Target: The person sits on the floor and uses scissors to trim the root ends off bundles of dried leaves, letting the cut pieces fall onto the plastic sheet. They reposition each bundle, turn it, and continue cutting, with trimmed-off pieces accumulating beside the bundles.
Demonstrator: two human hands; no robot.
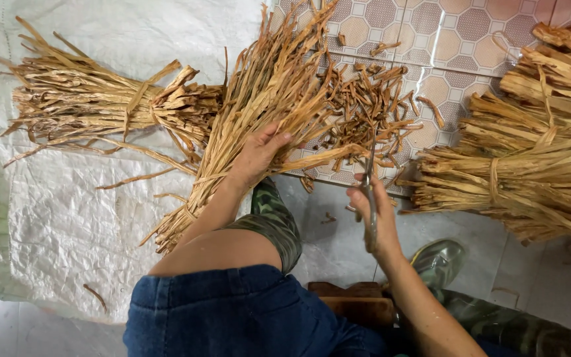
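Scissors [369,192] clamped in my right hand [375,211], snipping strip ends | left hand [256,155], fingers spread, pins the loose straw bundle [259,112] steady | cut scraps [365,112] piling far | tied bundles left [94,106] and right [530,172].

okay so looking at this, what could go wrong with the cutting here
The left hand presses the loose bundle close to the scissors in the right hand, so fingers might get nicked. Cut pieces scatter over the glossy tiles, possibly a slip hazard.
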